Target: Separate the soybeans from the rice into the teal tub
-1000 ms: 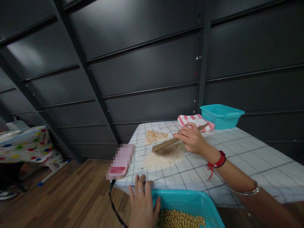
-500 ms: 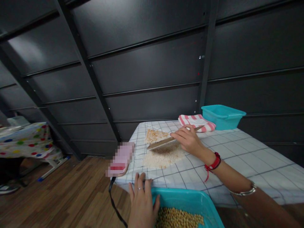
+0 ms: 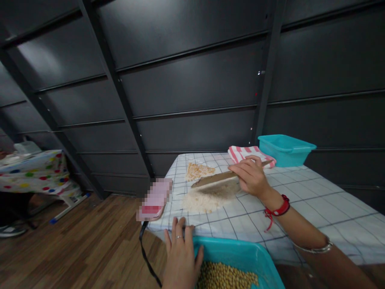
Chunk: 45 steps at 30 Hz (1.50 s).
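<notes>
My right hand (image 3: pixel 252 176) grips a flat brown wooden scraper (image 3: pixel 215 179) whose edge rests on a pile of white rice (image 3: pixel 204 197) on the checked tablecloth (image 3: pixel 300 200). A smaller heap of yellowish grains (image 3: pixel 197 171) lies just beyond the scraper. My left hand (image 3: pixel 181 257) rests on the rim of a near teal tub (image 3: pixel 240 251) holding yellow beans (image 3: pixel 227 277), fingers laid over its left edge.
A red-and-white striped cloth (image 3: pixel 245 153) and a second teal tub (image 3: pixel 285 149) stand at the table's far end. A pink blurred object (image 3: pixel 154 200) with a black strap sits at the left table edge. Dark metal wall behind; a polka-dot covered table (image 3: pixel 33 176) at left.
The scraper and my right hand have shifted slightly to the right over the rice. My left hand stays on the tub.
</notes>
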Available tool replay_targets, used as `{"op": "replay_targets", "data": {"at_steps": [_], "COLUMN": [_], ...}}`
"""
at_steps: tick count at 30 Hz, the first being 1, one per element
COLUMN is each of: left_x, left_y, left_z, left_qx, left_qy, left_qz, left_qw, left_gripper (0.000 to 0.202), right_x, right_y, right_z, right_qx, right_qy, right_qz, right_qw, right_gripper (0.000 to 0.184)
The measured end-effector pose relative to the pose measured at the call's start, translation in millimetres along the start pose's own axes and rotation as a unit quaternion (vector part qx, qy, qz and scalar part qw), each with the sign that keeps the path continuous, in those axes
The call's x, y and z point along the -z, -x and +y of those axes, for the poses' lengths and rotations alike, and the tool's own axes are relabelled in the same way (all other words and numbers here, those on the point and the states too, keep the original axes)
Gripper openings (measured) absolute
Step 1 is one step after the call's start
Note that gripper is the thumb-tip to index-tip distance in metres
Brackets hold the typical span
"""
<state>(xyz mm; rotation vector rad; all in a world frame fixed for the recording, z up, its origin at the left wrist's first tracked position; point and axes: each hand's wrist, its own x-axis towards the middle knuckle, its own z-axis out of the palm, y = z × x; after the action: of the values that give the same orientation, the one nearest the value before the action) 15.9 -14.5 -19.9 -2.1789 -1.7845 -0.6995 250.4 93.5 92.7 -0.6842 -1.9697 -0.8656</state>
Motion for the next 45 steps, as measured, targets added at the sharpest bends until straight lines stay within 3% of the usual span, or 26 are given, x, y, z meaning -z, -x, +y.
{"op": "replay_targets", "data": {"at_steps": [6, 10, 21, 28, 31, 39, 45], "left_x": [0.5, 0.0, 1.3, -7.0, -4.7, 4.7, 2.4], "left_y": [-1.1, -0.6, -0.4, 0.7, 0.2, -2.5, -2.3], "left_z": [0.2, -0.4, -14.2, -11.1, -9.1, -13.7, -14.8], "left_qx": [0.004, 0.0, -0.012, -0.014, -0.013, -0.015, -0.009], "left_qy": [0.018, 0.014, 0.009, -0.006, -0.001, 0.013, 0.009], "left_qz": [-0.015, -0.004, -0.059, -0.024, -0.035, -0.079, -0.072], "left_qw": [1.0, 1.0, 0.998, 1.0, 0.999, 0.997, 0.997], "left_gripper": [0.027, 0.026, 0.03, 0.029, 0.029, 0.03, 0.03], "right_x": [-16.9, -16.4, -1.2, -17.5, -18.1, -1.6, -3.0], "right_y": [-0.7, -0.4, -0.6, -4.7, -4.7, -3.1, -3.4], "right_z": [-6.8, -7.1, 2.2, -11.2, -12.3, -0.5, -0.6], "right_qx": [0.012, 0.031, 0.019, 0.03, 0.042, 0.021, 0.002], "right_qy": [0.009, -0.005, -0.003, 0.017, 0.007, -0.005, 0.015], "right_qz": [-0.047, -0.056, 0.027, -0.023, -0.031, 0.018, 0.04], "right_qw": [0.999, 0.998, 0.999, 0.999, 0.999, 1.0, 0.999], "right_gripper": [0.041, 0.041, 0.032, 0.037, 0.037, 0.032, 0.031]}}
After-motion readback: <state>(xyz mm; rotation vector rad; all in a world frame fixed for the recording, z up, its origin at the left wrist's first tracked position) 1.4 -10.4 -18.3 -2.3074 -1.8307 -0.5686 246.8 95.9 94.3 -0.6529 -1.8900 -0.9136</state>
